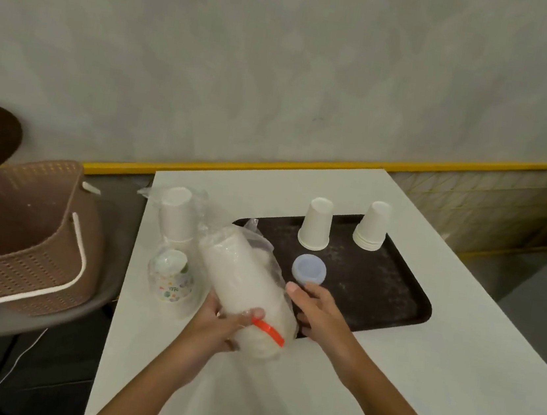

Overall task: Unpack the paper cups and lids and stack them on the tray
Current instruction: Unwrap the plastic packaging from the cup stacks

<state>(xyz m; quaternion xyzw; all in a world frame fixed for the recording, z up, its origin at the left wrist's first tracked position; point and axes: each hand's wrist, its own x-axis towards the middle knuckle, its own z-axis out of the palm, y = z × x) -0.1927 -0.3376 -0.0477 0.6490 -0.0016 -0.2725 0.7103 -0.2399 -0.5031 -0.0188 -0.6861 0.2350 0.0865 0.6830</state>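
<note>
Paper cups and lids, partly set out on dark tray; bag of lids held in both hands.
Left hand clasped round near end of bag, thumb by red tie. Right hand grasping bag's right side, thumb on top, fingers curled beneath. Paper cups stacked upside down on tray, well beyond right hand; single cup upside down to their left. One lid flat on tray, just beyond right thumb. Wrapped cups and small printed pack on table, beyond left hand. Brown basket well left of left hand.
</note>
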